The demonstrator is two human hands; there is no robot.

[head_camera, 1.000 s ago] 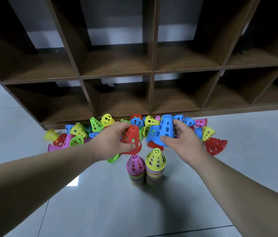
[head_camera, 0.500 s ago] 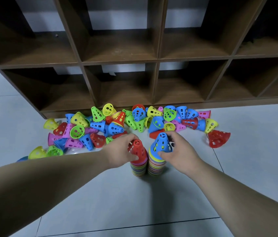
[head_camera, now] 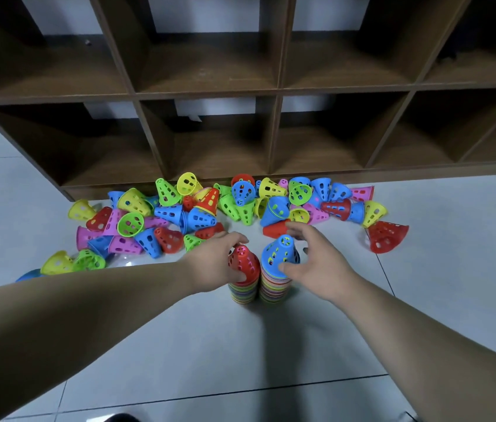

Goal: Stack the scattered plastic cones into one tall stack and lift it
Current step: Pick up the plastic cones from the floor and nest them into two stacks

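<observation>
While left hand (head_camera: 217,261) curls thumb and fingers round red cone (head_camera: 245,260) to seat it, right hand (head_camera: 316,263) holds fingers spread beside blue cone (head_camera: 280,251) (two stacks (head_camera: 274,287), side by side).

Right beyond the fingers (head_camera: 236,238) it's jammed: the loose cone pile (head_camera: 179,214) sprawls left to right with hardly a gap, and the brown shelf (head_camera: 274,141) walls it off behind. Between the hands, the red-topped stack (head_camera: 245,263) the left hand (head_camera: 210,263) grips touches the blue-topped stack (head_camera: 280,254) by the right hand (head_camera: 316,260), so no lane there. Nearer than the fingers, open grey floor (head_camera: 240,345); one big red cone (head_camera: 388,236) lies off right.
</observation>
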